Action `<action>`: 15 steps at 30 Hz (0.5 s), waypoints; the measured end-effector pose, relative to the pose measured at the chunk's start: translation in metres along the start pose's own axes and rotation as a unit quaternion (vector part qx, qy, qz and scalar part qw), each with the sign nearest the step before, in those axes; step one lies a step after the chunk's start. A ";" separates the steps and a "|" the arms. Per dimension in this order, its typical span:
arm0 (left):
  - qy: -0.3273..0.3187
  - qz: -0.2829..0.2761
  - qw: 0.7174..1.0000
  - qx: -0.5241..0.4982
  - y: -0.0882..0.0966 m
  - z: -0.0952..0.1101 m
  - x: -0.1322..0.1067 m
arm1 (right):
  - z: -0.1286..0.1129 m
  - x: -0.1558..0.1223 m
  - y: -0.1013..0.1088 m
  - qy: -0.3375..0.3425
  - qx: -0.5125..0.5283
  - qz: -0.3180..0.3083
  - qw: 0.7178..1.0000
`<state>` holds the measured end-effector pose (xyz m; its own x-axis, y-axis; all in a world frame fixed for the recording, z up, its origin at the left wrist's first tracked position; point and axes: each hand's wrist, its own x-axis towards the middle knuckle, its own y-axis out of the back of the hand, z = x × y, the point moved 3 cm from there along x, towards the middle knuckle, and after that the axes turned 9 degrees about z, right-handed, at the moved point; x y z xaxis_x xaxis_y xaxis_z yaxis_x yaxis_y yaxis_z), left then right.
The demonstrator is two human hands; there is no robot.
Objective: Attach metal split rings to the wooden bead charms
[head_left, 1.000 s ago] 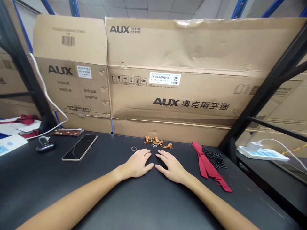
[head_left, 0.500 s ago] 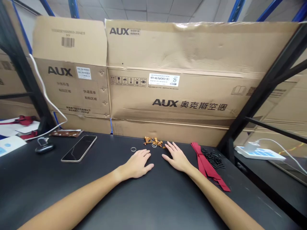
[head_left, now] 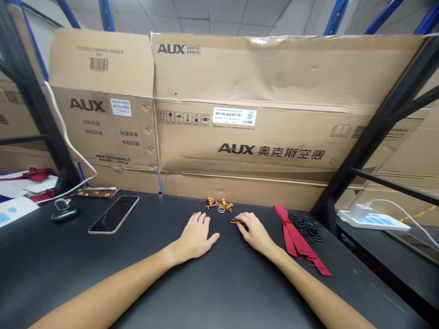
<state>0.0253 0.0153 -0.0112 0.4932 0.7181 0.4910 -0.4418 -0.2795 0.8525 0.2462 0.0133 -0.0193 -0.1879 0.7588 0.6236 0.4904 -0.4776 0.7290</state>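
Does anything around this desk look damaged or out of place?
Yes, the large AUX carton behind the desk looks battered: its cardboard is creased and dented, and the top edge is crumpled, as if it had been flattened or bent.

Big flat cardboard boxes [head_left: 240, 91] with AUX print stand up behind black desk [head_left: 103, 274]. Blue shelf rack posts [head_left: 106, 16] rise behind boxes. Black metal rack bars [head_left: 377, 123] cross in front at right. Gray ceiling tiles [head_left: 206, 13] above. White cable [head_left: 65, 132] hangs at left. Lower dark desk [head_left: 377, 246] at right.
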 end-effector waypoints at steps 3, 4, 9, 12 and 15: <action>-0.094 -0.011 0.991 -0.098 0.008 0.008 0.000 | -0.008 -0.002 0.000 0.006 0.040 -0.007 0.999; -0.116 -0.007 0.986 -0.119 0.011 0.010 -0.001 | -0.012 -0.003 0.000 0.007 0.052 -0.007 0.999; -0.095 0.051 0.992 -0.071 0.014 0.011 0.001 | -0.020 -0.004 0.002 0.005 0.077 0.016 0.997; -0.074 0.042 0.996 -0.036 0.011 0.010 0.002 | -0.018 -0.004 0.001 0.008 0.075 0.018 0.997; -0.094 0.026 0.994 -0.044 0.011 0.011 0.002 | -0.017 -0.005 0.000 0.007 0.075 0.013 0.997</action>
<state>0.0295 0.0072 0.0013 0.5960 0.5698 0.5658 -0.5305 -0.2496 0.8101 0.2332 0.0020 -0.0173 -0.1861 0.7402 0.6461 0.6163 -0.4242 0.6635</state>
